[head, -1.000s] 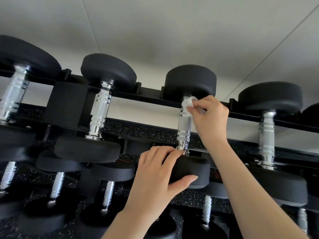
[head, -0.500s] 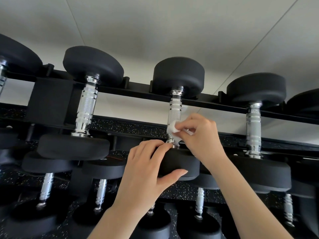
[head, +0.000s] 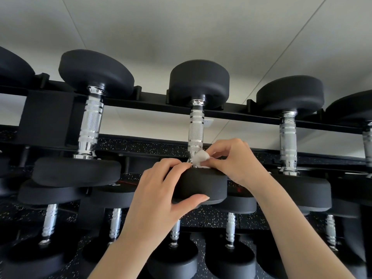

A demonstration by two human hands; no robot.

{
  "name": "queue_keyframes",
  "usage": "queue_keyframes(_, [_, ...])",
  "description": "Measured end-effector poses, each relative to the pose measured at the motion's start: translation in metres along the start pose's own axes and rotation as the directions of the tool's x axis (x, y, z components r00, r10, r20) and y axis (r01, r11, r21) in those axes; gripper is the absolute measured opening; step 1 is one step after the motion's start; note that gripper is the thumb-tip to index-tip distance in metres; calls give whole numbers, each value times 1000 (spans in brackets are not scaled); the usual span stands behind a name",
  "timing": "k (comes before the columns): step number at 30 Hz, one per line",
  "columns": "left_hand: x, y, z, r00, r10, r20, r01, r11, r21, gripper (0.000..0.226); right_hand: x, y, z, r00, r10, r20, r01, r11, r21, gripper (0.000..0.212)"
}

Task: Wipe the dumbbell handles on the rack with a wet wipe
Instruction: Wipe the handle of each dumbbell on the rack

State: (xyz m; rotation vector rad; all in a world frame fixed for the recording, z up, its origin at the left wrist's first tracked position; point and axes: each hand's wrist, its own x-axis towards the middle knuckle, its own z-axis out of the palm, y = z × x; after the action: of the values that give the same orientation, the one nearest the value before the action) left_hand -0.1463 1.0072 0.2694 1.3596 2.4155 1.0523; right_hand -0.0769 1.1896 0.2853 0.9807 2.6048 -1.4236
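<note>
Pinching a crumpled white wet wipe (head: 200,159), the right hand (head: 239,161) presses it to the base of the knurled chrome dumbbell handle (head: 196,131), just above the round black rubber weight head (head: 200,186) that the left hand (head: 161,195) clamps between fingers and thumb. Wrapping the wipe fully around that handle and twisting would probably reach its far side. Hidden: the handle's back, its bottom collar, and the right palm.
</note>
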Motion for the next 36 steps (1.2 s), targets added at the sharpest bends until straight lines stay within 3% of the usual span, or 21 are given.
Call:
queue_keyframes(4, [0,1,0,1000,0,-12,0,1000,4,56,-3,6,3,996,64,-69,-58,995,76,11])
queue_keyframes(9, [1,-1,0,1000,15,-20,-15,1000,4,57,4,10,7,988,145,-49,-139,985,106,7])
queue_keyframes(12, [0,-2,2,1000,5,-24,-5,1000,-13,57,6,12,9,981,188,-49,-173,960,219,9])
queue_keyframes(16, [0,-2,4,1000,-4,-30,3,1000,-16,56,6,11,14,963,253,-90,-173,839,516,10])
queue_keyframes(20, [0,-3,4,1000,6,-26,-7,1000,-20,55,12,11,21,953,273,-132,-117,731,672,8])
queue_keyframes(31, [1,-8,5,1000,31,-7,-31,999,-8,54,56,-1,13,951,255,-173,-21,614,789,11])
queue_keyframes(36, [2,-9,7,998,57,-38,-57,998,-13,51,75,-3,14,959,266,-102,-30,448,893,5])
